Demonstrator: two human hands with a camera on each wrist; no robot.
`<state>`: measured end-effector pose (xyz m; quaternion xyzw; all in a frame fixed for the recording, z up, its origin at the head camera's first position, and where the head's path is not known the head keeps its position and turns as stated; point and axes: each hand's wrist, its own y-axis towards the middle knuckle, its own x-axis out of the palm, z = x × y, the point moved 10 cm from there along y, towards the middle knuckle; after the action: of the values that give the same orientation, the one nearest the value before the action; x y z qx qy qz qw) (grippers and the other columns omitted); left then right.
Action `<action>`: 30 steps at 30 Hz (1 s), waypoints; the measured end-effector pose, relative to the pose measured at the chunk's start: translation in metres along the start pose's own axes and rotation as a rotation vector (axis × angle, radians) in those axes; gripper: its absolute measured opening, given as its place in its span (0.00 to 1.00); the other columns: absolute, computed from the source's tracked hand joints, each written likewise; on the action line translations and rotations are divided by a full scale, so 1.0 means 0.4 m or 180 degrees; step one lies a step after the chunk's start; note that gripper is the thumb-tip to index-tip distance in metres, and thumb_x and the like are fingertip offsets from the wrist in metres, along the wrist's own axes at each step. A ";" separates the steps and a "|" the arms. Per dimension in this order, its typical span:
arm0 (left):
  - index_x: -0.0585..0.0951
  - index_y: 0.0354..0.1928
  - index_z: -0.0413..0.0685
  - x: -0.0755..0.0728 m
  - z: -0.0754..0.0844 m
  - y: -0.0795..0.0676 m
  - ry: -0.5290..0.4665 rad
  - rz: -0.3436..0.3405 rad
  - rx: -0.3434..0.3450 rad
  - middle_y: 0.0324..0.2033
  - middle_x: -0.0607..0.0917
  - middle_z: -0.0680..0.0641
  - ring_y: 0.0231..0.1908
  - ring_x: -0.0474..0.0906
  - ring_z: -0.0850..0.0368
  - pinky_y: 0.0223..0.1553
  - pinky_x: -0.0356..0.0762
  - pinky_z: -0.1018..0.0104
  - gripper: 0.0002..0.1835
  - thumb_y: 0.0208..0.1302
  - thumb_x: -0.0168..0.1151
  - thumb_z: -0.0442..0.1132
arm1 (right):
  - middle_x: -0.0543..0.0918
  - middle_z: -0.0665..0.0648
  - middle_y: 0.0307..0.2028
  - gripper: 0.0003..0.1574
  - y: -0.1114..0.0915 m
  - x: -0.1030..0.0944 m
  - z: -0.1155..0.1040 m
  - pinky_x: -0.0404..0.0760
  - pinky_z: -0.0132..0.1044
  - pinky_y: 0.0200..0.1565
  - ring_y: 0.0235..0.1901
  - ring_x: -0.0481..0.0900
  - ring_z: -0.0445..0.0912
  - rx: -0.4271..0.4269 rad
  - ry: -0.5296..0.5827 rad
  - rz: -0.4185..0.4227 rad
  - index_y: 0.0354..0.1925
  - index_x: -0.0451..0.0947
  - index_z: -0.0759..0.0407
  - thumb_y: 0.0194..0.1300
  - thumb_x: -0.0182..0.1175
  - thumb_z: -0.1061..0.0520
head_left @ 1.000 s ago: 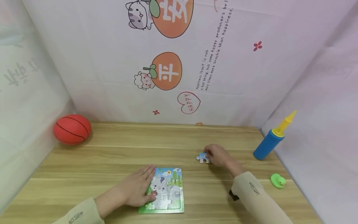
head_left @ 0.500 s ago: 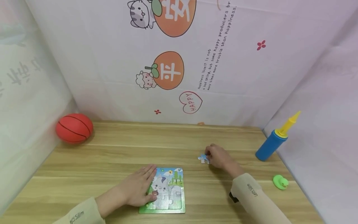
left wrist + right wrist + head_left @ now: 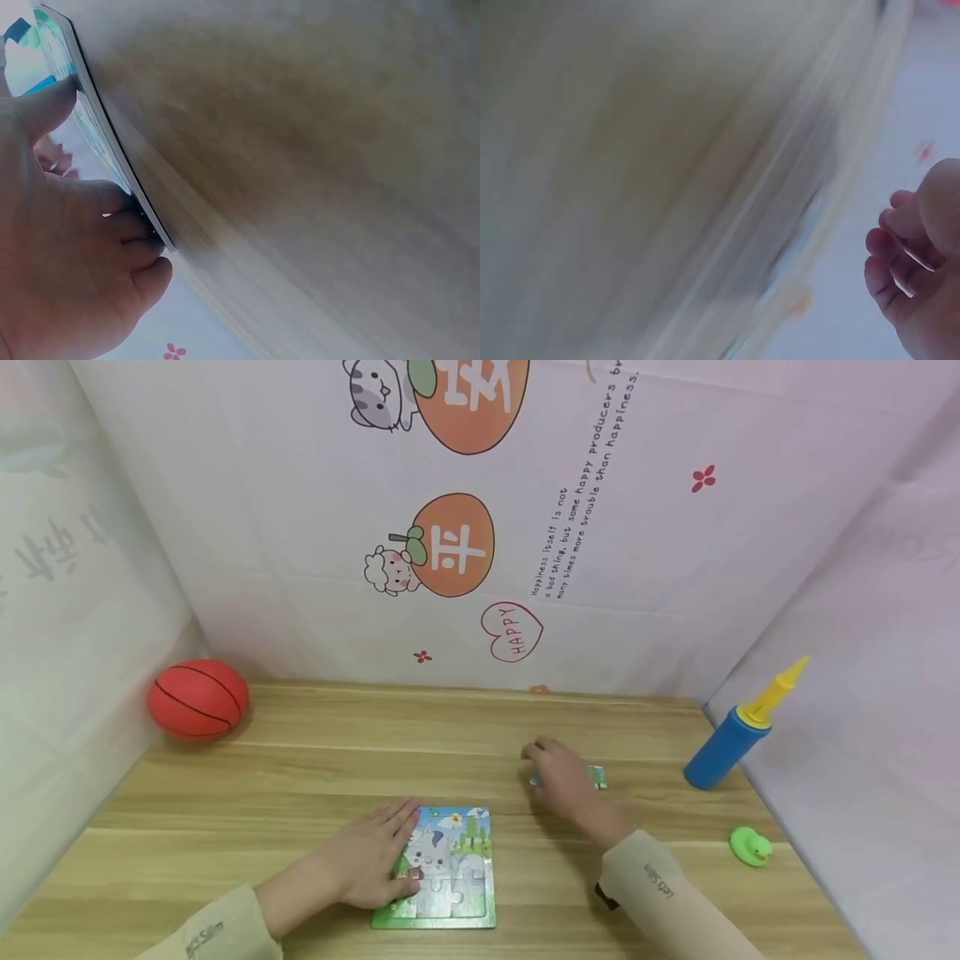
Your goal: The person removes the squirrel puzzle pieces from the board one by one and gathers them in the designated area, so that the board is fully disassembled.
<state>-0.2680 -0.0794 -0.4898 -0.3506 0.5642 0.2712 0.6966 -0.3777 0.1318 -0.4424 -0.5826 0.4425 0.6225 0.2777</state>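
A framed jigsaw puzzle [image 3: 471, 860] with a grey cartoon animal lies on the wooden table. My left hand [image 3: 367, 857] rests across its left edge, thumb on the picture and fingers extended along the upper left side. In the left wrist view, the thumb and fingertips meet the puzzle board's edge [image 3: 112, 142]. Farther right, my right hand [image 3: 567, 781] hovers over loose puzzle pieces, fingers loosely bent and nothing between them. One piece [image 3: 597, 777] with green and blue print shows right of the hand. Another piece [image 3: 534, 781], mostly hidden, peeks out at its left. The right wrist view is blurred.
A red ball [image 3: 198, 699] with black lines sits at the back left. A blue pump [image 3: 720, 752] with a yellow nozzle stands at the right edge. Before it lies a green toy duck [image 3: 751, 847]. Printed cloth walls enclose the table at the back and sides.
My right hand has let go of the blue puzzle piece, lifting and shifting left over it. A second piece has come into sight at its right. My left hand stays on the puzzle.
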 end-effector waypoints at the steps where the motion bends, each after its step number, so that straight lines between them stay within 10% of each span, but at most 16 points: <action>1: 0.60 0.79 0.35 -0.003 -0.001 -0.002 0.0016 0.0001 -0.0007 0.81 0.58 0.36 0.82 0.55 0.41 0.82 0.60 0.48 0.51 0.71 0.52 0.70 | 0.87 0.57 0.45 0.23 0.002 -0.008 -0.039 0.91 0.42 0.47 0.46 0.87 0.52 -0.0088 0.0023 0.0120 0.49 0.85 0.60 0.53 0.70 0.72; 5: 0.62 0.78 0.34 -0.015 -0.006 -0.007 0.0066 0.0031 -0.0017 0.80 0.61 0.35 0.81 0.58 0.41 0.81 0.62 0.48 0.51 0.69 0.54 0.69 | 0.89 0.56 0.46 0.16 0.002 -0.021 -0.207 0.91 0.39 0.46 0.46 0.88 0.49 -0.0517 0.0345 0.0162 0.51 0.85 0.59 0.64 0.68 0.64; 11: 0.58 0.80 0.35 -0.014 -0.021 -0.002 -0.0147 0.0070 -0.0058 0.82 0.57 0.36 0.82 0.54 0.41 0.82 0.60 0.48 0.53 0.69 0.53 0.71 | 0.89 0.54 0.52 0.21 -0.008 0.037 -0.374 0.88 0.39 0.57 0.52 0.86 0.46 -0.0772 0.0457 -0.0504 0.58 0.80 0.57 0.73 0.65 0.48; 30: 0.58 0.79 0.34 0.004 -0.077 -0.028 -0.0144 -0.0002 -0.0290 0.82 0.57 0.35 0.82 0.54 0.39 0.83 0.58 0.47 0.61 0.61 0.56 0.78 | 0.85 0.60 0.62 0.50 -0.011 0.116 -0.467 0.78 0.45 0.71 0.63 0.83 0.52 -0.0636 0.0178 -0.0868 0.70 0.71 0.62 0.60 0.74 0.37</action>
<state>-0.2772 -0.1106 -0.4928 -0.3759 0.5352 0.3042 0.6926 -0.2921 -0.0374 -0.4752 -0.6790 0.3029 0.6035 0.2879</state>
